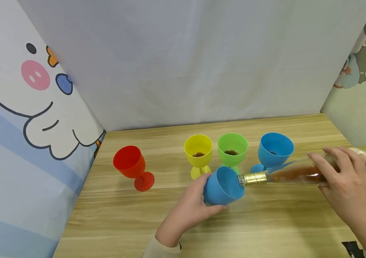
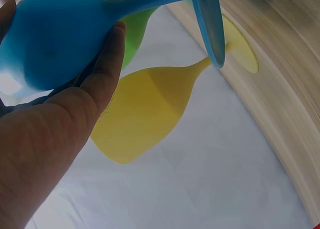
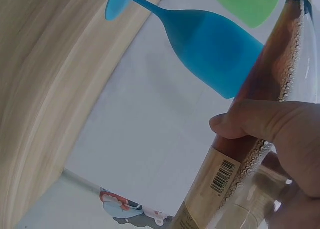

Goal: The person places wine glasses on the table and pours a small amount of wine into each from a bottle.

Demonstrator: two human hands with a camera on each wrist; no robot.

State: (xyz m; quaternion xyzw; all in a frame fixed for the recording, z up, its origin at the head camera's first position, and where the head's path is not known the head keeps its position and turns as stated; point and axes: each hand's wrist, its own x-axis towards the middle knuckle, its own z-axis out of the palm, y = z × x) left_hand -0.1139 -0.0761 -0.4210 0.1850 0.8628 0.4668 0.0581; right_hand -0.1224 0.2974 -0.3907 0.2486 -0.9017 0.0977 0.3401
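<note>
My left hand grips the bowl of a blue goblet, tilted to the right above the table; in the left wrist view its stem and foot hang free of the wood. My right hand holds a clear glass bottle of reddish-brown liquid, nearly level. The gold-banded neck points left, and its mouth is at the rim of the held goblet. Whether liquid is running out cannot be made out. In the right wrist view the thumb lies across the bottle above a barcode label.
Behind the held goblet stand a yellow goblet and a green goblet, each with dark liquid inside. Another blue goblet with a little liquid stands right of them. A red goblet is at the left. Curtain-like walls border the wooden table.
</note>
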